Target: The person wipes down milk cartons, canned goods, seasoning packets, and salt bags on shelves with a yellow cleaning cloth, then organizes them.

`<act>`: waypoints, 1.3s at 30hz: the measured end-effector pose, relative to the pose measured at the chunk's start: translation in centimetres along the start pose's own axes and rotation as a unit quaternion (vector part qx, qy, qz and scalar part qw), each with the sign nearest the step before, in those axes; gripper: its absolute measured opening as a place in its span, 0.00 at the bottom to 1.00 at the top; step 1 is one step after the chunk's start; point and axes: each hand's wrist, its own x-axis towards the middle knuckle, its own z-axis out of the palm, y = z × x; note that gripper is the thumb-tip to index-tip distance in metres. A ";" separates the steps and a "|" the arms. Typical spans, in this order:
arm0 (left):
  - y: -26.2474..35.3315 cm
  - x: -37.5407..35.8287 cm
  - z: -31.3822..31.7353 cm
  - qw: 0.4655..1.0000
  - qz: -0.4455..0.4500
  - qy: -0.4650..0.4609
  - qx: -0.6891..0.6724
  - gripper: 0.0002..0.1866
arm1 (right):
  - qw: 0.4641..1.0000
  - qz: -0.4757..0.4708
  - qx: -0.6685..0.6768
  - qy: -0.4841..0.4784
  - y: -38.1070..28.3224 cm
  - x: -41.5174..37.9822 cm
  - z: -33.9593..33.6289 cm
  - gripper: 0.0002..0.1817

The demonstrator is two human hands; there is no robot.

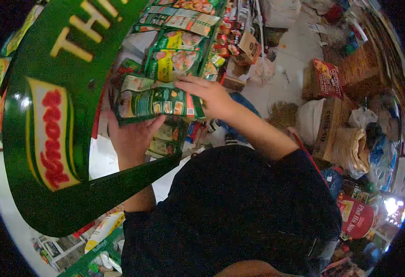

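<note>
A green seasoning packet (158, 102), its back with printed pictures facing up, lies across both my hands. My left hand (130, 138) grips it from below, the thumb along its lower edge and the other fingers hidden behind. My right hand (209, 97) is closed over its right end, fingers lying across the upper edge. Just beyond it, green and yellow seasoning packets (174, 62) hang in rows on a display rack. A large green Knorr sign panel (80, 129) stands on the left, its lower edge crossing in front of my left forearm.
Open cardboard boxes (247, 48) stand right of the rack on the pale tiled floor (295, 51). Farther right are a red snack bag (327, 78), a large carton (362, 69) and a brown paper bag (352, 150). A green-edged shelf (87, 256) sits at the lower left.
</note>
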 end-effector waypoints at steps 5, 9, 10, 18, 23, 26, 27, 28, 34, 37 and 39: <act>1.4 -1.4 1.0 0.987 -0.053 -0.114 0.105 0.52 | 0.956 0.158 0.231 0.087 2.4 0.2 2.5 0.22; 1.0 -4.5 -0.9 0.950 0.065 -0.132 0.276 0.43 | 0.842 0.336 0.407 0.113 4.2 2.7 1.6 0.27; 0.7 -6.2 -2.8 0.923 0.099 -0.094 0.360 0.40 | 0.867 0.389 0.289 0.117 6.0 3.4 1.9 0.32; 0.0 -7.5 -2.5 0.891 0.254 -0.142 0.349 0.26 | 0.920 0.331 -0.158 -0.138 11.7 6.2 -1.9 0.31; 0.1 -7.9 -2.1 0.869 0.254 -0.159 0.393 0.24 | 0.931 0.326 -0.141 -0.082 11.9 7.0 -2.2 0.31; 0.0 -7.9 -2.1 0.863 0.265 -0.146 0.404 0.25 | 0.943 0.295 -0.127 -0.083 11.7 7.0 -1.1 0.31; 0.1 -7.9 -2.0 0.861 0.272 -0.136 0.407 0.26 | 0.945 0.288 -0.126 -0.089 11.1 7.3 -0.8 0.31; 0.0 -8.0 -2.0 0.858 0.275 -0.130 0.414 0.26 | 0.930 0.313 -0.164 -0.100 11.2 7.6 -0.2 0.31; -0.6 -8.8 -1.5 0.816 0.305 -0.056 0.487 0.30 | 0.965 0.256 -0.039 -0.038 11.3 6.3 0.1 0.31; -1.1 -9.4 -1.0 0.785 0.331 -0.003 0.523 0.33 | 0.967 0.210 -0.140 0.020 16.6 5.2 1.3 0.32; -1.4 -9.7 -0.9 0.766 0.344 0.033 0.543 0.34 | 0.966 0.247 0.019 0.068 17.2 4.4 1.7 0.24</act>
